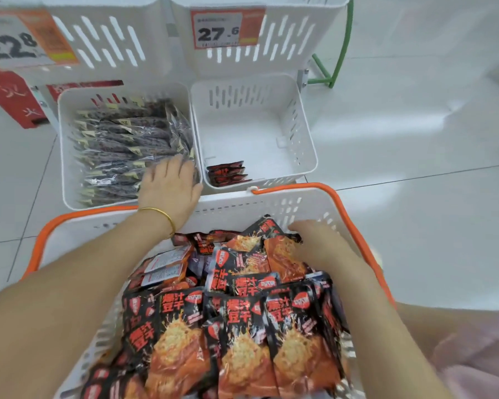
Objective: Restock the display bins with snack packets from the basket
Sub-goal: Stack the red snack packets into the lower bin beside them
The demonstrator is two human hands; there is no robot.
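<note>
A white basket (pixel 236 205) with orange handles sits in front of me, heaped with red-and-black snack packets (pixel 236 321). Beyond it stand two white display bins. The left bin (pixel 67 174) is packed with dark packets (pixel 121 139). The right bin (pixel 306 139) holds only a few red-and-black packets (pixel 228 172) at its near left corner. My left hand (pixel 170 185) lies flat with straight fingers on the dark packets at the left bin's near right corner. My right hand (pixel 320 246) reaches down into the basket's far right among the packets; its fingertips are hidden.
Two upper white bins (pixel 260 53) hang above the lower ones, carrying price tags (pixel 219 30). A green metal frame (pixel 343 47) stands to the right of them. A red sign (pixel 12 99) sits at the left. Pale tiled floor (pixel 415 139) spreads to the right.
</note>
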